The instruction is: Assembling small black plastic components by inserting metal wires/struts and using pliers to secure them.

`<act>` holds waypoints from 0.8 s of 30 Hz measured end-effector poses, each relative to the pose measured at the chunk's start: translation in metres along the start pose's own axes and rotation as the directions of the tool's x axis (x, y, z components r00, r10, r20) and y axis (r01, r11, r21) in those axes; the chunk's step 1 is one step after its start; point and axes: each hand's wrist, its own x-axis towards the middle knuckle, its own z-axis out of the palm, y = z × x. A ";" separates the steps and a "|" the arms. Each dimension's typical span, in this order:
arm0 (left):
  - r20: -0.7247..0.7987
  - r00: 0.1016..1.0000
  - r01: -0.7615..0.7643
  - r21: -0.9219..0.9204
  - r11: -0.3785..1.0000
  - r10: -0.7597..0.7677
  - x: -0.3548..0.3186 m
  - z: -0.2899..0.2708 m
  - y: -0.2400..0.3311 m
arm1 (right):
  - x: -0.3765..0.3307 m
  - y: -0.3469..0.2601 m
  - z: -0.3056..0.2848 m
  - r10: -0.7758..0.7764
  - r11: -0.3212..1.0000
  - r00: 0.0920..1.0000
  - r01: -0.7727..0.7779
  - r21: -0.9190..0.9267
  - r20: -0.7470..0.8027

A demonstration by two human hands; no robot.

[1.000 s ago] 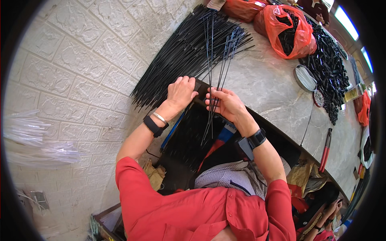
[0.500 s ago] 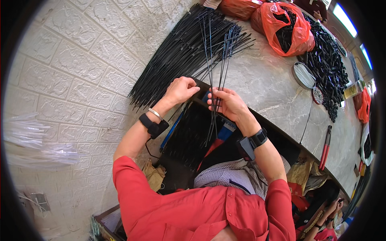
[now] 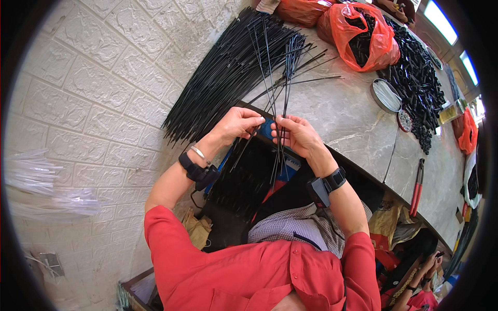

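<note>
Several thin black rods (image 3: 286,85) are pinched in my right hand (image 3: 298,136), their upper ends fanned out over the tabletop and their lower ends hanging past its edge. Close beside it on the left, my left hand (image 3: 238,125) is closed, thumb against fingers, on what looks like one thin black rod (image 3: 241,152) slanting down below it. The two hands are slightly apart. Beyond my left hand, a large pile of the same black rods (image 3: 223,78) lies on the table along the wall.
The grey table (image 3: 345,119) bears a red plastic bag (image 3: 381,57) of black pieces, a heap of short black parts (image 3: 423,93), a round tin (image 3: 380,101) of pale sticks and red-handled pliers (image 3: 416,194). A white brick-patterned wall (image 3: 104,103) rises at left. Other people's hands show at right.
My left hand has moved a little right and nearer, closer to my right hand, with a rod now showing under its fingers. My right hand keeps its rods, which have shifted slightly.
</note>
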 end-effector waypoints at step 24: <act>-0.034 0.822 -0.140 0.956 0.259 0.569 0.025 -0.011 0.001 | 0.006 0.001 -0.007 0.029 0.999 0.999 -0.030 -0.043 -0.033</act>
